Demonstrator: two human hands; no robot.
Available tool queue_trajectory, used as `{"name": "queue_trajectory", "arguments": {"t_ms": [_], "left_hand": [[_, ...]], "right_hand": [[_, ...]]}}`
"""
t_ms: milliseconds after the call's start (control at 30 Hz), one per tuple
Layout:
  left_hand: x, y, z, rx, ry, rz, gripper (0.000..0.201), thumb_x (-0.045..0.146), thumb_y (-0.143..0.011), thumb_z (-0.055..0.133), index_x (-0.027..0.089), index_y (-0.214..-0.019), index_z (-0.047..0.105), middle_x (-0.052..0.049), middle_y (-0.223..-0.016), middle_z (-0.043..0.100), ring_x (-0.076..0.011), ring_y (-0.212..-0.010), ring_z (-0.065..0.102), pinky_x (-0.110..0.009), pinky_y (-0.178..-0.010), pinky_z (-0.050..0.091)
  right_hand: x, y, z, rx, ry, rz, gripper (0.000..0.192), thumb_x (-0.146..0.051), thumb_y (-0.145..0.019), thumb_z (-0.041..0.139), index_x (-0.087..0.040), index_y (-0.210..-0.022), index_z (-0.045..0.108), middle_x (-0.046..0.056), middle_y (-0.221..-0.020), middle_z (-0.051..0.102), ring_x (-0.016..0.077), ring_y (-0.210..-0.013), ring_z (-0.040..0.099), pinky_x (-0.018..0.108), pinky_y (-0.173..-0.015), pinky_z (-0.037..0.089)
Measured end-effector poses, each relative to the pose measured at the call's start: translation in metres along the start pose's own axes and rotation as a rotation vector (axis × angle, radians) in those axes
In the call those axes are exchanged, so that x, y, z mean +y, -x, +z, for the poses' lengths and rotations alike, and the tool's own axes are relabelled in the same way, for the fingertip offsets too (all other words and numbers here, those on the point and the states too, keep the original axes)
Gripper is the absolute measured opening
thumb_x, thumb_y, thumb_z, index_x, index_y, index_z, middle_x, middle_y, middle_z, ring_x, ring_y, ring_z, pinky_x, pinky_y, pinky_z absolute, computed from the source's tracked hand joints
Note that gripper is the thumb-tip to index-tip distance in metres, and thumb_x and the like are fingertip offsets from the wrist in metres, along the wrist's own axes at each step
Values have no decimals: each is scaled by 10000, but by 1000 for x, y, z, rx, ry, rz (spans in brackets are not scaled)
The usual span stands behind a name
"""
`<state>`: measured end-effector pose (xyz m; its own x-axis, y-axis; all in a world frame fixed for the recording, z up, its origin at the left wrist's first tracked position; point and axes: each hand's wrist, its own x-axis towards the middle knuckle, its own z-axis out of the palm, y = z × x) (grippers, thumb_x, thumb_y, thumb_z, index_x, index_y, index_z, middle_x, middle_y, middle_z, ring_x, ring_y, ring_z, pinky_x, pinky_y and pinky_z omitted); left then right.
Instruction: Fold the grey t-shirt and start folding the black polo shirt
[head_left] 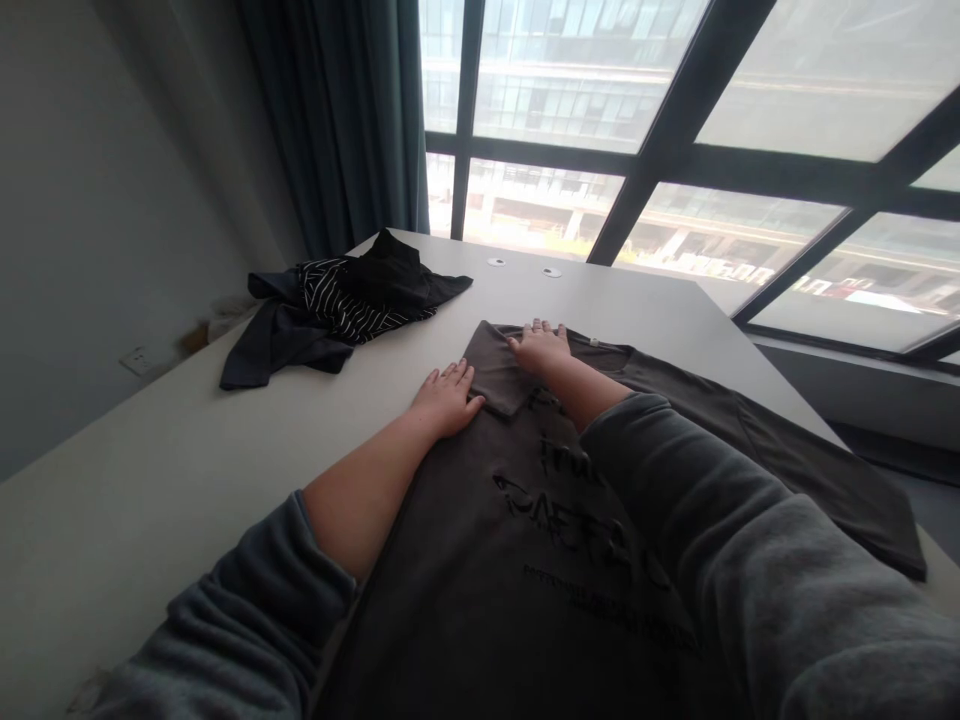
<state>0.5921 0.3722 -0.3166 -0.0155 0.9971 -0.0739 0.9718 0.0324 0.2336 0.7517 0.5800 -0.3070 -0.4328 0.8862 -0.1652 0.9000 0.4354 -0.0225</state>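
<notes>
A dark grey T-shirt [525, 540] with black lettering lies spread on the white table [150, 470], its left sleeve [491, 375] folded inward over the chest. My left hand [444, 398] rests flat with fingers together at the edge of that folded sleeve. My right hand [540, 347] lies flat, fingers apart, on the top of the folded sleeve near the collar. Both hands press on the cloth without gripping it. My grey sweatshirt sleeves [750, 560] cover the lower part of the shirt.
A heap of dark clothes [337, 305], one piece with white stripes, sits at the table's far left. Two round cable caps [553, 272] are set in the tabletop near the window. A dark curtain [337, 120] hangs at the left of the window.
</notes>
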Motion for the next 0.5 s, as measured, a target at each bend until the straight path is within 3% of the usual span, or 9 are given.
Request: {"name": "queue_trajectory", "arguments": {"t_ms": [133, 300, 500], "left_hand": [[2, 0, -2, -4, -2, -15, 785, 607, -1063, 329, 149, -1700, 303, -124, -1780, 215, -289, -1646, 229, -469, -1337, 184], [2, 0, -5, -38, 5, -8, 761, 591, -1075, 303, 167, -1707, 287, -103, -1787, 196, -277, -1649, 223, -480, -1338, 173], [3, 4, -11, -35, -53, 11, 725, 578, -1076, 329, 214, -1704, 318, -75, -1790, 192, -308, -1659, 173, -532, -1336, 149]], "right_hand": [[12, -1, 5, -159, -46, 164, 930, -718, -1042, 208, -88, -1726, 199, 204, -1783, 120, 377, -1656, 108, 689, -1290, -2], [30, 2, 15, -78, -125, 126, 923, -705, -1042, 187, -96, -1734, 143, 143, -1803, 45, 320, -1669, 50, 586, -1328, 68], [25, 15, 15, 44, -85, 100, 836, -623, -1064, 242, -90, -1708, 272, 152, -1796, 131, 330, -1665, 65, 569, -1330, 61]]}}
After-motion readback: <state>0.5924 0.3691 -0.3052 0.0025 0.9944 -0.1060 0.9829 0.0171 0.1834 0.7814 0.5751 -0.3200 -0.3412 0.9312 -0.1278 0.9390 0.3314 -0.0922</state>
